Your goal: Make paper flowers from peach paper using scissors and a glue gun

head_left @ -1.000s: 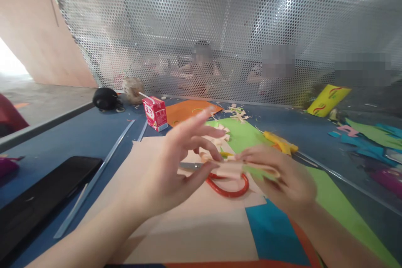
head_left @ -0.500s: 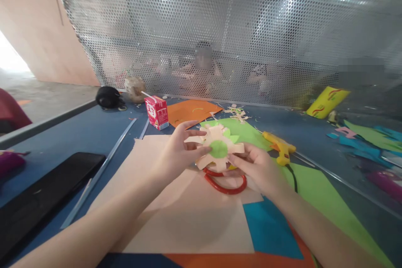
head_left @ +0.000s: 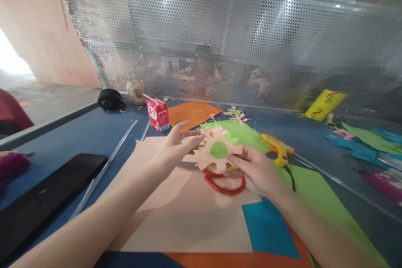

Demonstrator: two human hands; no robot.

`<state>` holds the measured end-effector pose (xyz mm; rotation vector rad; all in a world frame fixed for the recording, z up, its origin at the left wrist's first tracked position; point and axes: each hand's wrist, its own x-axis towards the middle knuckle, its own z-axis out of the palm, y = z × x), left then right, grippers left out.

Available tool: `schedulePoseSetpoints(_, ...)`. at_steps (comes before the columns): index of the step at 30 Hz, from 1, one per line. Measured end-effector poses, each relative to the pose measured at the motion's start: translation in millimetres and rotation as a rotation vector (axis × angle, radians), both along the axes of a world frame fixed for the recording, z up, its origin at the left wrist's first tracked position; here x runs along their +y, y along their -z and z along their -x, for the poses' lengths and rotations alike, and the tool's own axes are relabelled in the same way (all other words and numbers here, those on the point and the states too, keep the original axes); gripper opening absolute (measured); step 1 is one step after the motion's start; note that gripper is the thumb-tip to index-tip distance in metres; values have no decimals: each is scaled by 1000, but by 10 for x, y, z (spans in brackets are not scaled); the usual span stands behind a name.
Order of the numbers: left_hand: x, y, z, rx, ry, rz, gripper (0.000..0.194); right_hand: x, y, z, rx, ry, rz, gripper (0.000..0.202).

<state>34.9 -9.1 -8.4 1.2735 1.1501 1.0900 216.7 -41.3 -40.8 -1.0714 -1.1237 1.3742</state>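
Note:
A pale pink paper flower [head_left: 205,155] with a round green centre [head_left: 218,150] is held up over the pink sheets. My right hand [head_left: 251,165] pinches its right edge between thumb and fingers. At the flower's left side is my left hand [head_left: 177,144], fingers apart and thumb lifted off the green centre. Behind the flower, a green leafy piece [head_left: 231,137] and a bit of orange show. Red scissors handles [head_left: 228,188] lie just below it on a large pale pink sheet [head_left: 188,217].
A yellow glue gun [head_left: 279,148] with a black cord lies right of my right hand. A red drink box [head_left: 157,114] stands behind my left hand. A black phone [head_left: 47,192] lies at left. Perforated metal screen [head_left: 188,16] borders the table's back; people sit beyond.
My left hand has moved slightly left, its thumb coming off the flower's green centre. My right hand still holds the flower. The view has shifted a little.

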Motion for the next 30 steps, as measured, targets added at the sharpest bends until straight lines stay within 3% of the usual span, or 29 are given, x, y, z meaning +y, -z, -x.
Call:
schedulePoseSetpoints(9, 50, 33, 66, 8, 125, 18, 66, 19, -21, -22, -27, 28, -7, 11)
schedulePoseSetpoints(30, 122, 86, 94, 61, 97, -11, 63, 15, -10, -27, 18, 31, 5, 10)
